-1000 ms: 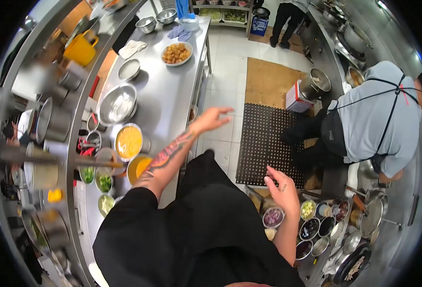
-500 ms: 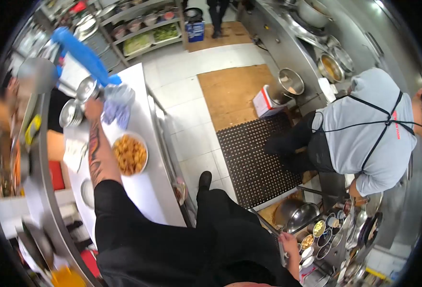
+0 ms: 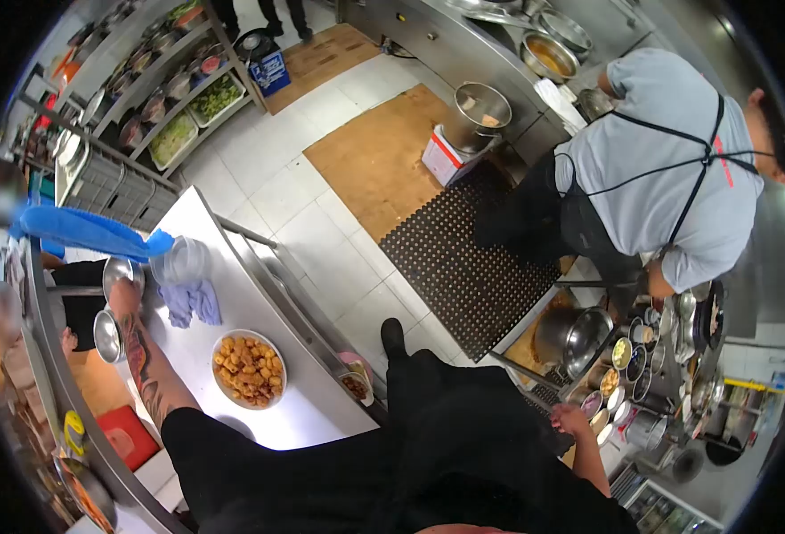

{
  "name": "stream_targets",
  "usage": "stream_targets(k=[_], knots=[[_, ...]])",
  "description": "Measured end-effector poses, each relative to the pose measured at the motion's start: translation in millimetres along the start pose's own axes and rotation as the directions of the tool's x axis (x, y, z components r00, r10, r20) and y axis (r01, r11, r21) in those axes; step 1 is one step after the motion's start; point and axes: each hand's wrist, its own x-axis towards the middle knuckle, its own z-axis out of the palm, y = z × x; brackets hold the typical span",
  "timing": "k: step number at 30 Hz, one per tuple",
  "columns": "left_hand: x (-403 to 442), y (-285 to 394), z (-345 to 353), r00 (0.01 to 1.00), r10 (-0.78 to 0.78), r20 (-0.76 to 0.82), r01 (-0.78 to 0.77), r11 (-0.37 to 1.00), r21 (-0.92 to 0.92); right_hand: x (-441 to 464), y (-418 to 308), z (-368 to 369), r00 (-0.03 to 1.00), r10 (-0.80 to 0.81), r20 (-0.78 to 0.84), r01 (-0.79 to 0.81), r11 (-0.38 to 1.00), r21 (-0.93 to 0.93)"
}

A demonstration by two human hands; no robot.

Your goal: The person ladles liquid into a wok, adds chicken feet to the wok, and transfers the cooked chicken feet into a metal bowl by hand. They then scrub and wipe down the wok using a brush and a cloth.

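Note:
On the white table, my left hand [image 3: 125, 298] reaches to a shiny metal bowl [image 3: 116, 269] and grips its near rim; the fingertips are partly hidden. More metal bowls [image 3: 107, 336] stand beside my wrist. To the right of my forearm sits a white bowl [image 3: 250, 368] of golden fried pieces. A lilac cloth [image 3: 191, 303] and a clear plastic tub [image 3: 181, 261] lie near the left hand. On my other side, my right hand [image 3: 570, 420] is closed at the metal rail [image 3: 526, 388] of the ingredient station.
A co-worker in a grey shirt [image 3: 668, 160] stands at the stove on the right. A steel pot [image 3: 477, 117] rests on a box beside the black rubber mat [image 3: 463, 258]. Shelves of food containers [image 3: 174, 138] stand at the back left. Another person is partly visible behind the table.
The view has swung, so the table sits lower and the shelves show more. My left hand stays at the metal bowl, my right hand by the rail. The co-worker's arm reaches farther toward the stove.

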Motion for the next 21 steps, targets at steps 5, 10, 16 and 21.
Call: stream_targets(k=[5,10,16,21], knots=[[4.7,0.7,-14.7,0.992,0.127,0.010,-0.127,0.990,0.063,-16.4,-32.1,17.3,0.997,-0.046,-0.064,0.048,0.998,0.028],[8.4,-21.7,-10.2,0.967,-0.092,-0.236,0.074,0.994,-0.083,-10.2,-39.5,16.1,0.998,-0.058,-0.032,0.059,0.997,0.046],[45.0,-100.1,62.1,0.688,-0.294,-0.663,0.178,0.955,-0.239,14.0,-9.0,16.9,0.977,-0.189,-0.099,0.201,0.971,0.131],[-39.4,13.7,-64.0,0.723,-0.482,-0.496,0.267,0.856,-0.443,25.2,54.3,50.1,0.942,-0.236,-0.238,0.284,0.940,0.190]])
